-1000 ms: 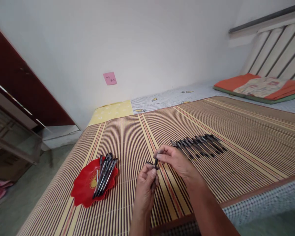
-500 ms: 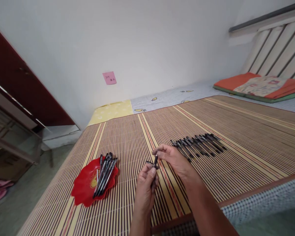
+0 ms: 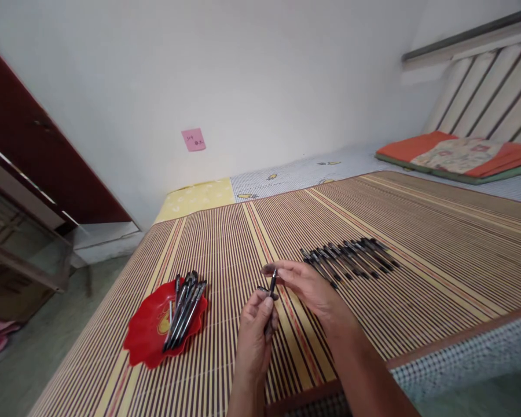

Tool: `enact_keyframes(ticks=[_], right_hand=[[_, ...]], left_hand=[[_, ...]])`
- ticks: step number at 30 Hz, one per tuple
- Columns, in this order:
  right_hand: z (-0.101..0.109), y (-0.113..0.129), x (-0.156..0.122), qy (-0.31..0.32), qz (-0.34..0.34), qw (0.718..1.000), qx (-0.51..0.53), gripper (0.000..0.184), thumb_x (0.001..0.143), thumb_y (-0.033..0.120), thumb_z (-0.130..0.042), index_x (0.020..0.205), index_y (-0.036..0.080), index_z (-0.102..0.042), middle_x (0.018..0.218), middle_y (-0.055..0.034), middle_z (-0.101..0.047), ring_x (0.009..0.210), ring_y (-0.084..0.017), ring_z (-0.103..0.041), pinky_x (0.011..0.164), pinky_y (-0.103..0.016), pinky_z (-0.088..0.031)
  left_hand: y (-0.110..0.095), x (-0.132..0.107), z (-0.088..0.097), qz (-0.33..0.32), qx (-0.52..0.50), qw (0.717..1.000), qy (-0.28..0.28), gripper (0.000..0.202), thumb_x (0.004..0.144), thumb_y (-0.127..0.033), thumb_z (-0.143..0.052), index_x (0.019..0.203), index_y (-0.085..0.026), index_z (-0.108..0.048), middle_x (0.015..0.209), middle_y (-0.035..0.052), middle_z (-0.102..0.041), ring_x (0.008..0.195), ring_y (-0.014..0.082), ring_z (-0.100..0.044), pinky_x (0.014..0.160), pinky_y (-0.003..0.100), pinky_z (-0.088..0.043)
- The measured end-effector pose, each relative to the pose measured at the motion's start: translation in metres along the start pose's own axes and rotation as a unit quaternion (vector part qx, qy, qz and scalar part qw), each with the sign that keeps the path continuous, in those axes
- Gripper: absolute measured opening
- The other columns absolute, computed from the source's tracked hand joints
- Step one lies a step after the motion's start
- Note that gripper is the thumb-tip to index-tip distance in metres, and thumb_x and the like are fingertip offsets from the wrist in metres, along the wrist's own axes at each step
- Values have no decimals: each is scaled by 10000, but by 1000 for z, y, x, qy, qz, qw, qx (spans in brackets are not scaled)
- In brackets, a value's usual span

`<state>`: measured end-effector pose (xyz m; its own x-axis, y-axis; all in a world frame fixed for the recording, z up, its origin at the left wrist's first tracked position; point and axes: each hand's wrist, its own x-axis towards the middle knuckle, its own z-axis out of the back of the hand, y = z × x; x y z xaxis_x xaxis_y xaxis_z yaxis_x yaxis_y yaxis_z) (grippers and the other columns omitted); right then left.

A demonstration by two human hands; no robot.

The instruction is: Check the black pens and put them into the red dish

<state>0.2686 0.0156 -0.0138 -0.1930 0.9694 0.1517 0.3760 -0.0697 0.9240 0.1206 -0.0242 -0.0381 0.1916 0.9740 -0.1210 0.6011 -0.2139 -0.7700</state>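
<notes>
My left hand (image 3: 257,321) is closed around a black pen (image 3: 273,282), its pointed metal tip facing up. A small dark piece (image 3: 263,288) also shows at the left fingers; its kind is unclear. Beside the pen's tip is my right hand (image 3: 301,284), fingers stretched out and thumb apart, fingertips darkened. Whether it touches the tip is hard to see. To the right, several black pens (image 3: 349,259) lie side by side in a slanted row. A red scalloped plate (image 3: 141,324) on the left carries several more pens (image 3: 186,310).
A striped bamboo mat (image 3: 217,243) covers the bed under both hands. Folded orange and floral cloth (image 3: 460,153) lies at the far right, by a slatted headboard (image 3: 486,87). A pink note (image 3: 193,139) is stuck to the white wall.
My right fingers have come off the pen's end and stretched out to the left. The pen's metal tip now shows. My left hand keeps its hold, nearly unmoved.
</notes>
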Motion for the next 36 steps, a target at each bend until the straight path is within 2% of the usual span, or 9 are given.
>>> enact_keyframes(ticks=[2, 7, 9, 13, 16, 21, 25, 29, 36], right_hand=[[1, -1, 0, -7, 2, 1000, -2, 258, 807, 375, -758, 1011, 217, -768, 965, -52, -725, 971, -193, -637, 977, -363, -422], [-3, -2, 1, -52, -20, 998, 5, 190, 704, 333, -838, 787, 194, -738, 810, 4, -671, 757, -138, -594, 792, -292, -453], [-4, -3, 1, -51, -20, 998, 11, 191, 719, 336, -830, 806, 196, -735, 820, 2, -672, 759, -137, -591, 786, -288, -450], [-2, -4, 1, -19, -8, 999, 30, 258, 806, 413, -758, 961, 207, -757, 914, -41, -716, 860, -168, -629, 898, -340, -446], [-1, -5, 1, -29, -9, 999, 17, 258, 765, 393, -798, 946, 212, -771, 903, -41, -724, 890, -180, -638, 919, -349, -443], [-2, -2, 1, -41, -9, 999, 5, 247, 731, 393, -815, 863, 193, -759, 858, -28, -691, 808, -162, -611, 799, -310, -459], [-8, -4, 3, -66, -12, 998, 18, 242, 701, 391, -830, 744, 189, -704, 713, 22, -605, 654, -121, -540, 640, -263, -427], [-13, -10, 6, -95, -24, 995, 4, 267, 704, 413, -812, 697, 196, -657, 607, 47, -531, 546, -107, -451, 531, -251, -368], [-21, -19, 13, -113, 15, 993, -36, 268, 727, 433, -780, 710, 180, -696, 697, 6, -624, 651, -134, -537, 646, -278, -425]], left_hand=[[1, 0, 0, -1, -3, 1000, -3, 292, 749, -312, -836, 853, -164, -607, 649, -60, -529, 510, 32, -422, 482, 119, -364], [4, 1, 0, -7, 10, 1000, -8, 296, 725, -302, -852, 845, -167, -618, 646, -61, -522, 517, 39, -441, 501, 128, -384], [4, 2, 0, -8, 7, 1000, -11, 293, 724, -295, -853, 846, -165, -621, 659, -57, -528, 520, 38, -443, 503, 127, -384], [4, 3, 0, -6, -29, 999, -13, 310, 717, -301, -859, 852, -154, -622, 695, -49, -540, 516, 24, -416, 491, 114, -360], [3, 3, 0, 2, -34, 999, -1, 300, 736, -312, -845, 860, -152, -623, 647, -66, -502, 479, 19, -364, 461, 114, -325], [4, 3, -1, -3, -10, 1000, -3, 314, 713, -321, -856, 828, -154, -616, 644, -60, -525, 504, 34, -409, 495, 128, -361], [7, 4, 0, -50, 54, 997, -34, 324, 711, -372, -844, 791, -175, -599, 596, -56, -546, 533, 76, -477, 547, 167, -414], [7, 3, 1, -122, 168, 975, -73, 281, 768, -414, -784, 759, -185, -620, 604, -27, -585, 570, 115, -535, 579, 203, -434], [0, -4, 0, -218, 348, 900, -148, 165, 764, -351, -787, 771, -210, -701, 667, 12, -657, 637, 161, -595, 623, 235, -451]])
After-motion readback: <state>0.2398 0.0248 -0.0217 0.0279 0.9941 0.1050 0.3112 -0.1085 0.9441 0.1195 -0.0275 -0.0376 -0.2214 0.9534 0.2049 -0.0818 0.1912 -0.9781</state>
